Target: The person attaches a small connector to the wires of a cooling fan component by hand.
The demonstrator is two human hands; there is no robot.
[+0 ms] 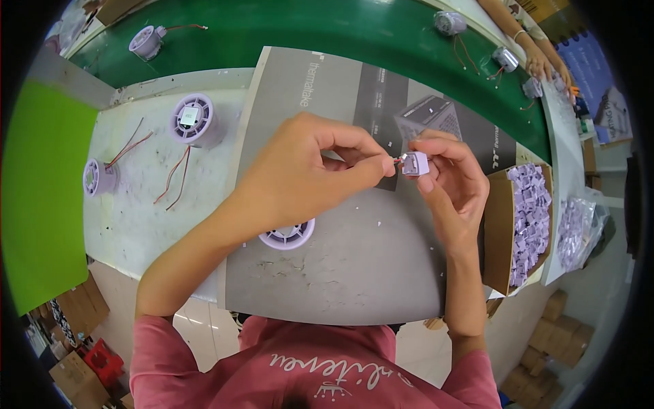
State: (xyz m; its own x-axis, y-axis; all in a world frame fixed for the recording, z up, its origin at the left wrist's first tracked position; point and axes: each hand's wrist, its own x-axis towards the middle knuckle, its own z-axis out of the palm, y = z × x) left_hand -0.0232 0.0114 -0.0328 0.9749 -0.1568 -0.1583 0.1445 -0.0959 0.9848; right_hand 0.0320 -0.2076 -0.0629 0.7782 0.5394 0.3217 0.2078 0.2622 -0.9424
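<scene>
Between thumb and fingers, my right hand [453, 180] holds a small lilac plastic housing [415, 163] above the grey printed board. My left hand [334, 163] pinches thin red and dark wires [398, 161] right beside the housing's left side; whether their end is inside it I cannot tell. Under my left forearm lies a round lilac fan-like part [287, 236], partly hidden by the arm. Further left on the white tabletop stand two more lilac round parts, a larger one [192, 120] and a smaller one [100, 177], both with loose wires.
A cardboard box [499, 232] full of small lilac pieces stands right of the board [327, 286]. Beyond runs a green conveyor belt [238, 44] carrying a lilac part [146, 43] and several motor-like parts. A co-worker's hands [545, 65] work at the far right.
</scene>
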